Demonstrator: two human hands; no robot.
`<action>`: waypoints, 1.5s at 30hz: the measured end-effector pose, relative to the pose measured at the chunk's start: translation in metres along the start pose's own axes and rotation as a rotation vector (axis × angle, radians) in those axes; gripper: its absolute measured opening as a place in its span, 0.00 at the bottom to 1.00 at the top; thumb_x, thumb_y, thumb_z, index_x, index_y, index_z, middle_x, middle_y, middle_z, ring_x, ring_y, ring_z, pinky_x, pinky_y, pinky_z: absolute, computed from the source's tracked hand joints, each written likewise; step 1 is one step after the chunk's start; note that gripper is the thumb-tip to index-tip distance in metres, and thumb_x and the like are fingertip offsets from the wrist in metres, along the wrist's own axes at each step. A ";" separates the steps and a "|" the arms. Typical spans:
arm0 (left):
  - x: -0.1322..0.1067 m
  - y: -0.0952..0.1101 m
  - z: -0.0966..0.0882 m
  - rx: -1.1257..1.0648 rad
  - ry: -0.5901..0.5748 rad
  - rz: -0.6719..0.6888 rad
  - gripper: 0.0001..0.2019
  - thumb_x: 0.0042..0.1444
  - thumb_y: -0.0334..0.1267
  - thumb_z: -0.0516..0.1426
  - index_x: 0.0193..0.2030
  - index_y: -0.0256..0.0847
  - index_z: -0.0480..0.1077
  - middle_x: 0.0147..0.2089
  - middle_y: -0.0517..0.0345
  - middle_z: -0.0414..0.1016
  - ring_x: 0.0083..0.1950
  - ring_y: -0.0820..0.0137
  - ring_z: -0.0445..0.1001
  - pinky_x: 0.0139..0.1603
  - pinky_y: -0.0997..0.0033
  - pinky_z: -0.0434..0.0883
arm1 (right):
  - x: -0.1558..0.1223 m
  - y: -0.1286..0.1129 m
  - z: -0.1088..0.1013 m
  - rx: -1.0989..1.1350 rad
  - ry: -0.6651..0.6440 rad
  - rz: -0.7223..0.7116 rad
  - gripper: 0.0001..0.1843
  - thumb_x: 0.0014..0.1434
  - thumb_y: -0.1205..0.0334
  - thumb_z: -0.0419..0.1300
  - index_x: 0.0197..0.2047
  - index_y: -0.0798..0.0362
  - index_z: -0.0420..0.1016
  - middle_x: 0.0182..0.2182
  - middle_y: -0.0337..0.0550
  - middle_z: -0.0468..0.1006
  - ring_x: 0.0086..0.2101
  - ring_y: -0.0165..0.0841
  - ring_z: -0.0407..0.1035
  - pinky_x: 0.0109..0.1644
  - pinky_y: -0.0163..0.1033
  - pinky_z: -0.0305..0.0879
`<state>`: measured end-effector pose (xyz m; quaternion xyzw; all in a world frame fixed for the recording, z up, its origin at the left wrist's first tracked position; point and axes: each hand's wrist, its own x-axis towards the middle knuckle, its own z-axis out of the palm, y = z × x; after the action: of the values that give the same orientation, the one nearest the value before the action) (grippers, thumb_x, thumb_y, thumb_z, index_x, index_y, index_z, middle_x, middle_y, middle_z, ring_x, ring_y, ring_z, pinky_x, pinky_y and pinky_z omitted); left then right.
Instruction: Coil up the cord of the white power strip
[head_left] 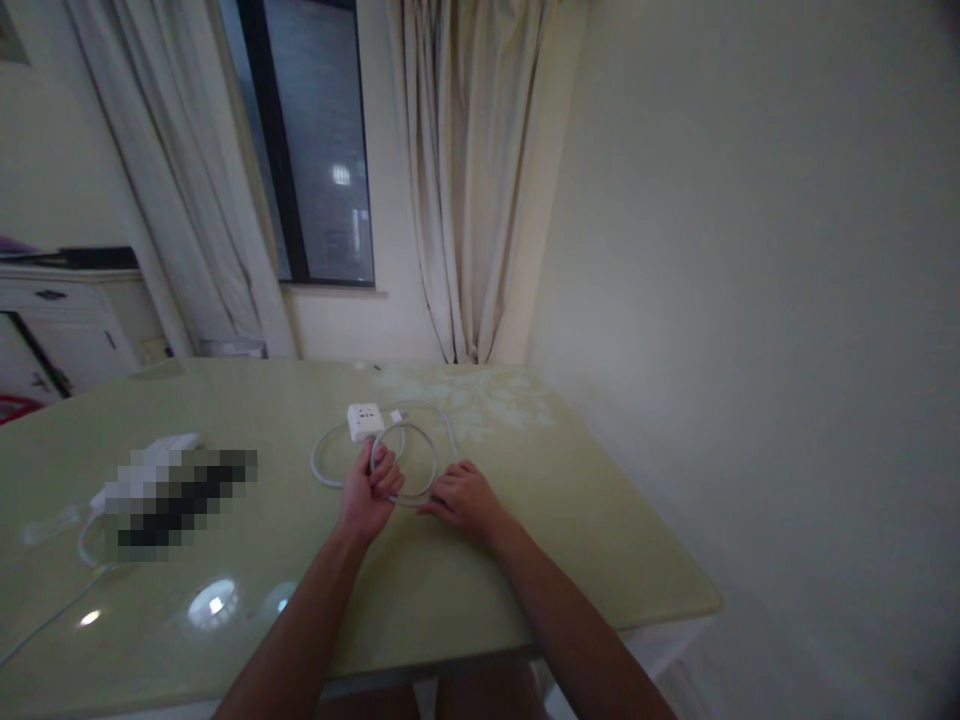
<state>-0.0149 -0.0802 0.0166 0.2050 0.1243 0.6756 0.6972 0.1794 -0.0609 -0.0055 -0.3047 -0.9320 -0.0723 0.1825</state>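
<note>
A white power strip (365, 420) lies on the green glass table (525, 560), with its white cable (420, 440) coiled in loops beside it. My left hand (369, 492) is closed around the looped cable just in front of the strip. My right hand (463, 497) rests knuckles-up on the table, its fingers curled on the near part of the same loop.
To the left on the table lie a blurred-out dark object (180, 495) and another white cord (52, 600). Curtains (465, 180) and a dark window (315, 140) stand behind the table. A white cabinet (60, 320) is at far left, a bare wall at right.
</note>
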 end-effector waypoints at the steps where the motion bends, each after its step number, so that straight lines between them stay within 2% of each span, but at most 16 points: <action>1: 0.000 0.000 0.000 0.011 0.011 -0.017 0.20 0.73 0.39 0.43 0.28 0.40 0.59 0.17 0.72 0.46 0.12 0.81 0.44 0.16 0.76 0.41 | -0.001 0.001 0.001 0.000 0.004 0.017 0.23 0.67 0.41 0.56 0.36 0.53 0.77 0.34 0.45 0.82 0.39 0.36 0.72 0.49 0.41 0.56; 4: 0.000 -0.002 0.003 0.060 0.028 -0.055 0.20 0.73 0.40 0.43 0.27 0.40 0.58 0.17 0.72 0.45 0.12 0.81 0.44 0.17 0.75 0.40 | -0.001 0.001 0.005 0.033 0.046 0.076 0.24 0.65 0.40 0.59 0.48 0.54 0.76 0.37 0.46 0.82 0.40 0.36 0.74 0.49 0.41 0.57; 6: -0.001 -0.002 0.004 0.087 0.036 -0.057 0.20 0.73 0.40 0.43 0.27 0.40 0.58 0.16 0.72 0.45 0.12 0.81 0.44 0.17 0.75 0.41 | -0.001 0.000 0.007 0.049 0.064 0.075 0.23 0.65 0.43 0.61 0.52 0.53 0.75 0.39 0.46 0.83 0.42 0.36 0.74 0.50 0.40 0.57; 9: -0.001 -0.003 0.005 0.108 0.049 -0.054 0.21 0.73 0.40 0.44 0.26 0.40 0.56 0.16 0.72 0.45 0.12 0.80 0.44 0.17 0.75 0.41 | 0.000 -0.001 0.008 0.037 0.042 0.045 0.16 0.65 0.47 0.62 0.47 0.50 0.77 0.41 0.44 0.83 0.44 0.36 0.74 0.50 0.40 0.56; 14: 0.000 -0.008 0.002 0.144 0.067 -0.040 0.19 0.68 0.40 0.53 0.26 0.41 0.56 0.15 0.73 0.46 0.13 0.81 0.43 0.16 0.75 0.41 | -0.003 0.000 0.009 0.048 0.021 0.073 0.18 0.64 0.47 0.63 0.50 0.50 0.76 0.41 0.43 0.82 0.44 0.36 0.74 0.50 0.41 0.58; 17: -0.001 -0.009 0.000 0.120 0.012 -0.046 0.18 0.64 0.40 0.58 0.26 0.41 0.57 0.16 0.73 0.47 0.13 0.81 0.44 0.17 0.76 0.43 | -0.005 0.000 0.011 0.045 0.030 0.042 0.15 0.65 0.50 0.63 0.51 0.48 0.76 0.45 0.44 0.80 0.46 0.36 0.73 0.51 0.40 0.59; 20: -0.001 -0.007 0.000 0.049 -0.073 -0.034 0.15 0.61 0.39 0.58 0.27 0.40 0.59 0.17 0.72 0.48 0.14 0.81 0.48 0.18 0.76 0.48 | -0.004 -0.003 0.012 0.043 0.067 0.014 0.13 0.68 0.54 0.61 0.53 0.48 0.75 0.54 0.47 0.76 0.51 0.37 0.70 0.54 0.41 0.60; 23: -0.001 -0.006 0.001 0.029 -0.094 -0.004 0.09 0.61 0.35 0.56 0.29 0.38 0.64 0.18 0.71 0.51 0.15 0.81 0.51 0.20 0.76 0.53 | -0.002 -0.007 0.013 0.064 0.042 -0.005 0.11 0.71 0.60 0.56 0.54 0.50 0.73 0.51 0.48 0.77 0.51 0.36 0.70 0.57 0.41 0.59; 26: 0.000 -0.008 0.000 0.062 -0.069 -0.005 0.07 0.63 0.35 0.54 0.34 0.36 0.69 0.19 0.70 0.53 0.16 0.81 0.53 0.20 0.76 0.56 | -0.001 -0.011 0.014 0.072 -0.027 -0.023 0.10 0.70 0.64 0.54 0.53 0.52 0.72 0.45 0.46 0.80 0.47 0.35 0.71 0.56 0.40 0.60; 33: 0.000 -0.010 0.001 0.042 -0.029 0.041 0.10 0.65 0.37 0.56 0.49 0.35 0.74 0.22 0.66 0.60 0.21 0.78 0.61 0.24 0.77 0.64 | 0.001 -0.004 0.011 0.127 -0.041 0.014 0.16 0.68 0.68 0.56 0.57 0.53 0.73 0.47 0.48 0.81 0.48 0.37 0.71 0.54 0.41 0.63; 38: 0.003 -0.005 0.001 0.037 0.088 0.180 0.11 0.65 0.36 0.56 0.50 0.34 0.75 0.28 0.59 0.72 0.28 0.74 0.72 0.34 0.73 0.75 | 0.000 0.005 0.006 0.143 0.064 0.056 0.25 0.68 0.69 0.54 0.67 0.49 0.68 0.56 0.49 0.78 0.51 0.36 0.71 0.56 0.41 0.64; 41: 0.005 -0.004 -0.001 0.045 0.133 0.217 0.11 0.66 0.36 0.55 0.49 0.33 0.76 0.30 0.55 0.77 0.31 0.73 0.76 0.38 0.72 0.77 | -0.001 0.010 0.004 0.140 0.138 0.110 0.25 0.69 0.69 0.53 0.66 0.46 0.69 0.60 0.47 0.75 0.55 0.36 0.69 0.59 0.43 0.64; 45: 0.007 -0.004 -0.004 0.021 0.173 0.200 0.13 0.67 0.35 0.53 0.49 0.32 0.76 0.34 0.50 0.81 0.35 0.70 0.80 0.42 0.69 0.79 | -0.003 0.016 0.003 0.159 0.204 0.156 0.23 0.69 0.68 0.55 0.64 0.43 0.72 0.59 0.46 0.76 0.54 0.37 0.69 0.59 0.44 0.65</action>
<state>-0.0133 -0.0724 0.0119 0.1646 0.1700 0.7557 0.6107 0.1896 -0.0489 -0.0093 -0.3519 -0.8849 -0.0144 0.3047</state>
